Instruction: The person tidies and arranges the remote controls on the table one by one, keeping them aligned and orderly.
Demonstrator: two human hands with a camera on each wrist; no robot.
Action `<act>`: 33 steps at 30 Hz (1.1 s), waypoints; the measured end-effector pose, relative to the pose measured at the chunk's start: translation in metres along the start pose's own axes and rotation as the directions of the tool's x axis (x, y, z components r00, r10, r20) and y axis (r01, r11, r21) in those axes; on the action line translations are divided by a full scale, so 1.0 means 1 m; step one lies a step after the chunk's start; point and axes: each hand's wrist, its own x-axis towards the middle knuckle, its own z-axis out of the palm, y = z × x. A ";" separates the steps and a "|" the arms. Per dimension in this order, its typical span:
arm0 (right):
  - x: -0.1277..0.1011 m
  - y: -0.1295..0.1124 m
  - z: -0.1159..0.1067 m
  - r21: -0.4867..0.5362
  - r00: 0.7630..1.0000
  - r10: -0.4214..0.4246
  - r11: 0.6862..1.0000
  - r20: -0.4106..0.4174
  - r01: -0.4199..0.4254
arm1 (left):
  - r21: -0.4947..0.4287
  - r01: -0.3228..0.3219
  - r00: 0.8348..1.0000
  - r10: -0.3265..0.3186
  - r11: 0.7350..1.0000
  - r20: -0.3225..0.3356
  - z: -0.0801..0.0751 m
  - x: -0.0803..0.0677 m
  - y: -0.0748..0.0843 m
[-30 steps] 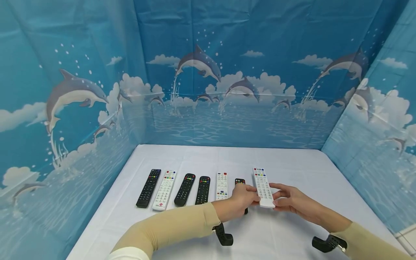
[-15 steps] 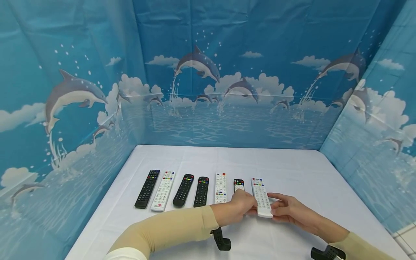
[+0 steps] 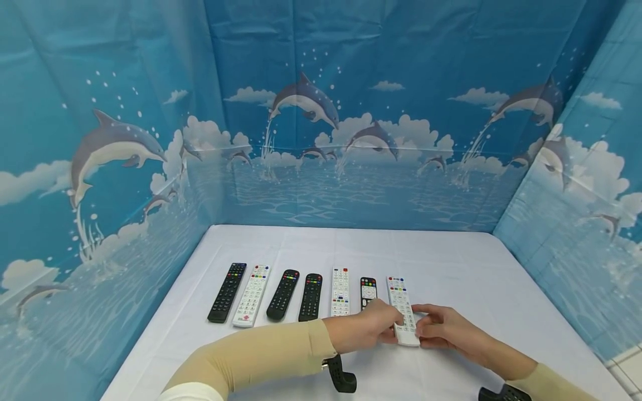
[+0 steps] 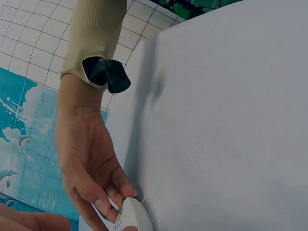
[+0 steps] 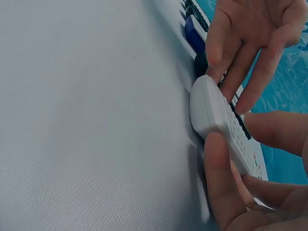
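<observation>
A white remote control (image 3: 403, 301) lies at the right end of a row of remotes, its near end between my two hands. My left hand (image 3: 376, 322) holds its left edge, one fingertip over the buttons. My right hand (image 3: 451, 329) grips its right edge near the bottom corner. In the right wrist view, the right thumb presses the rounded end of the white remote (image 5: 207, 108), which sits at the tabletop. A small black remote with a white button area (image 3: 368, 289) lies just left of it, its lower part hidden by my left hand.
Leftward run a slim white remote (image 3: 340, 289), two black remotes (image 3: 311, 296) (image 3: 283, 292), a white remote (image 3: 252, 295) and a long black remote (image 3: 228, 292). They lie on a white-covered table (image 3: 451, 256). Blue dolphin-print curtains (image 3: 311, 189) stand behind and at both sides.
Both hands have brought the white remote down and nearer to me, so its top now lines up with the row. The small black remote shows more of its upper part.
</observation>
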 end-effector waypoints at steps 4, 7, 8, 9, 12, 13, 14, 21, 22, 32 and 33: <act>0.002 -0.001 0.005 -0.056 0.997 0.018 0.998 -0.080 -0.023 | -0.001 -0.007 1.000 0.007 1.000 0.018 0.002 -0.002 0.000; 0.002 -0.001 0.007 -0.071 0.993 0.032 0.997 -0.112 -0.040 | -0.002 -0.016 1.000 0.016 1.000 0.009 0.002 -0.002 0.000; 0.003 -0.001 0.007 -0.072 0.992 0.037 0.996 -0.117 -0.045 | -0.002 -0.017 1.000 0.017 1.000 0.003 0.002 -0.002 0.000; 0.003 -0.001 0.007 -0.073 0.992 0.037 0.996 -0.119 -0.046 | -0.006 -0.019 1.000 0.019 1.000 -0.001 0.001 -0.002 -0.001; 0.005 -0.001 0.008 -0.077 0.993 0.029 0.996 -0.116 -0.038 | -0.017 -0.024 1.000 0.024 1.000 -0.004 -0.001 -0.002 -0.002; 0.005 -0.001 0.008 -0.078 0.993 0.025 0.996 -0.117 -0.034 | -0.019 -0.025 1.000 0.025 1.000 -0.003 -0.002 -0.001 -0.002; 0.006 -0.002 0.008 -0.081 0.993 0.022 0.996 -0.118 -0.032 | -0.023 -0.028 1.000 0.028 0.999 0.000 -0.003 -0.001 -0.002; 0.007 -0.003 0.008 -0.079 0.997 0.002 0.997 -0.082 -0.009 | -0.030 -0.030 0.999 0.031 0.999 0.009 -0.014 0.000 -0.002; 0.007 -0.003 0.008 -0.085 0.996 0.002 0.996 -0.084 -0.010 | -0.038 -0.027 1.000 0.028 0.999 0.013 -0.016 0.000 -0.001; -0.006 -0.017 0.011 -0.214 0.976 -0.033 0.977 -0.217 -0.015 | -0.031 -0.107 0.988 0.109 0.994 0.108 -0.048 -0.014 0.013; -0.009 -0.019 0.011 -0.257 0.972 -0.055 0.966 -0.229 -0.006 | 0.008 -0.144 0.983 0.142 0.990 0.117 -0.050 -0.017 0.015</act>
